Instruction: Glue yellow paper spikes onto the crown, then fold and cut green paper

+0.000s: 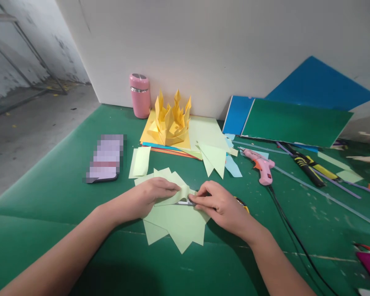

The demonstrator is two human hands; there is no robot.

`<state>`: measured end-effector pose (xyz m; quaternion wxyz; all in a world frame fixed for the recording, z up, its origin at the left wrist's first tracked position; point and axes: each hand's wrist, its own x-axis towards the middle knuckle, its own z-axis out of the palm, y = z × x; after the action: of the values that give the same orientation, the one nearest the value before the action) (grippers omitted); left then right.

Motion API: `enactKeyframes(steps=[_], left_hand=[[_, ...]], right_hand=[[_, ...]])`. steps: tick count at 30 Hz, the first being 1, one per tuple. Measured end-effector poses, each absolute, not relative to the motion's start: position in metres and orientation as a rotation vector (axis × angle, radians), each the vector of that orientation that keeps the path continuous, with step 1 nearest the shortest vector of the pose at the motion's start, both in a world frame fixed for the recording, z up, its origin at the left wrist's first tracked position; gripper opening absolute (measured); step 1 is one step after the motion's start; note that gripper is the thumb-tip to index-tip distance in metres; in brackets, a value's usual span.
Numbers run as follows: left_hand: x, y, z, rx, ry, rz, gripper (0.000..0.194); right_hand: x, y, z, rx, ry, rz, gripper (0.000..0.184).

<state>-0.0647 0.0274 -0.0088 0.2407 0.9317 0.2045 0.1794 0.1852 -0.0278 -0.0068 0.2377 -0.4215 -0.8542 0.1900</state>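
Observation:
Pale green papers cut with pointed edges (181, 224) lie stacked in a star shape on the green table in front of me. My left hand (154, 193) rests on their upper part, its fingers together and holding a curled paper point (184, 191) down. My right hand (218, 203) pinches at that curl from the right, thumb and fingers closed around what looks like scissors. A narrow grey blade (186, 202) shows beneath the curl, and a black-and-yellow handle (243, 204) peeks out behind my right hand. The middle of this tool is hidden.
A yellow paper lotus (170, 127) stands on coloured sheets (144, 131), beside a pink flask (140, 98). A phone (106, 158) lies left. On the right are a pink glue gun (262, 164) with its cord (290, 230), pliers (308, 166), thin strips and blue and green boards (296, 123).

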Motion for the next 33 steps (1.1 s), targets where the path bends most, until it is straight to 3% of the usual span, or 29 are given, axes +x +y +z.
enactKeyframes(steps=[23, 33], left_hand=[[-0.0633, 0.0267, -0.0045, 2.521, 0.561, 0.435, 0.054], [-0.0641, 0.0267, -0.0044, 2.47, 0.627, 0.421, 0.06]], right_hand=[[0.1806, -0.0314, -0.0065, -1.122, -2.366, 0.601, 0.026], [0.1886, -0.0307, -0.006, -1.173, -2.331, 0.614, 0.029]])
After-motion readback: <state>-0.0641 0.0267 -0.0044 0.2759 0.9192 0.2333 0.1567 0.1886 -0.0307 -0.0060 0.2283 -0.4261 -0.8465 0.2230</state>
